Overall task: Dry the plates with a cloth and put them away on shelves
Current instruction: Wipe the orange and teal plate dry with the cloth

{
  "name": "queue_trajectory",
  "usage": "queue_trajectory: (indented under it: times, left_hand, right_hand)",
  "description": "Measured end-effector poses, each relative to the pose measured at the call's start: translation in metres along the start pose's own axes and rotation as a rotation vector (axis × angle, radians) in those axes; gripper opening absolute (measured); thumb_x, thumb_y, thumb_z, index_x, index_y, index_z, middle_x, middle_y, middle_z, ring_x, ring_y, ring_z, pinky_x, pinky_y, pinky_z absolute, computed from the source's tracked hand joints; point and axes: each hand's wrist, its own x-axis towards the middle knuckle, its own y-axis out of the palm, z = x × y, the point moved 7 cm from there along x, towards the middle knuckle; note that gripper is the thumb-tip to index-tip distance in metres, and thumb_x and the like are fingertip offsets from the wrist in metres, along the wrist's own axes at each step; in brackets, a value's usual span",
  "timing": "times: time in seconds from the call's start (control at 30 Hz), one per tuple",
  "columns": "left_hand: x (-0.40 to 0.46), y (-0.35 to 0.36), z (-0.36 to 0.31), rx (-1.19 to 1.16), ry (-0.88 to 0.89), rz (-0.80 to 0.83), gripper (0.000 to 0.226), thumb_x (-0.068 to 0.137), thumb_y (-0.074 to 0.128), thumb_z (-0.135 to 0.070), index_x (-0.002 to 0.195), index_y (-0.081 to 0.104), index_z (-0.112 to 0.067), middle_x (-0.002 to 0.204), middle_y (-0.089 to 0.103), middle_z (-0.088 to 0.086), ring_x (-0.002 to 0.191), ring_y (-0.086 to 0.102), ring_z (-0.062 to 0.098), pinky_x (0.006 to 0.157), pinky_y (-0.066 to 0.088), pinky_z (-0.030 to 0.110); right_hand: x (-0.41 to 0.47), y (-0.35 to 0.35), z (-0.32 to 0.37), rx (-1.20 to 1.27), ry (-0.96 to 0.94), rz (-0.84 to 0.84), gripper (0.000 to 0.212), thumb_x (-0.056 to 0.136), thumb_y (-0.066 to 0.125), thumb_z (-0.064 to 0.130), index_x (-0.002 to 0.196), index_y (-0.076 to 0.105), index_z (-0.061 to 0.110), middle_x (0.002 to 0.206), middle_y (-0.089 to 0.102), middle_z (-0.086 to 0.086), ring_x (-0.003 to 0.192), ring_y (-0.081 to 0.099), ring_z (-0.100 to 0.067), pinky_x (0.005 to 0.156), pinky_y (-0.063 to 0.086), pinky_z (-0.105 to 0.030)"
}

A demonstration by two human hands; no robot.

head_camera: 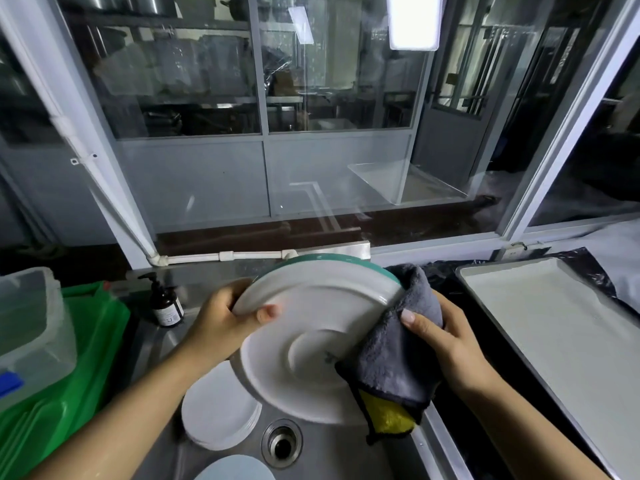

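Observation:
A large white plate with a teal rim (pixel 311 327) is tilted over the steel sink (pixel 221 455), its underside facing me. My left hand (pixel 225 320) grips its left edge, thumb on the underside. My right hand (pixel 446 341) holds a grey cloth with a yellow inner side (pixel 391 368), wrapped over the plate's right edge. A stack of white plates (pixel 218 410) lies in the sink below the held plate. Another pale plate (pixel 235 471) shows at the bottom edge.
The sink drain (pixel 282 443) is below the held plate. A brown pump bottle (pixel 166 303) stands at the sink's back left. A green bin (pixel 90 348) and a clear plastic container (pixel 31 327) sit on the left. A white tray (pixel 554 341) lies on the right counter.

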Motion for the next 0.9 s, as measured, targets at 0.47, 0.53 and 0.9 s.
queue_trajectory:
  times: [0.47,0.53,0.9]
  left_hand:
    - [-0.021,0.039,-0.05,-0.164,-0.137,0.139,0.021,0.067,0.08,-0.023,0.079,0.068,-0.012,0.067,0.069,-0.007,0.061,0.06,0.002,0.054,0.045,0.013]
    - [-0.021,0.044,-0.053,-0.154,-0.108,0.123,0.026,0.07,0.081,-0.032,0.077,0.068,-0.01,0.066,0.063,-0.007,0.062,0.053,0.004,0.056,0.041,0.015]
    - [-0.023,0.046,-0.038,-0.179,-0.233,-0.136,0.052,0.071,0.069,-0.056,0.091,0.072,-0.008,0.087,0.07,-0.005,0.081,0.059,0.004,0.075,0.046,0.021]
  right_hand:
    - [0.028,0.001,-0.009,-0.272,-0.15,-0.333,0.039,0.086,0.041,0.051,0.123,0.052,0.043,0.126,0.058,0.015,0.122,0.051,-0.002,0.11,0.038,-0.045]
    - [0.029,0.016,0.008,-0.46,-0.293,-0.329,0.049,0.087,0.041,0.042,0.135,0.046,0.041,0.14,0.05,0.01,0.133,0.043,-0.009,0.111,0.033,-0.05]
    - [0.035,0.062,0.008,-0.831,-0.597,-0.095,0.069,0.091,0.049,0.047,0.152,0.026,0.024,0.162,0.02,-0.003,0.151,0.011,-0.021,0.116,0.016,-0.06]
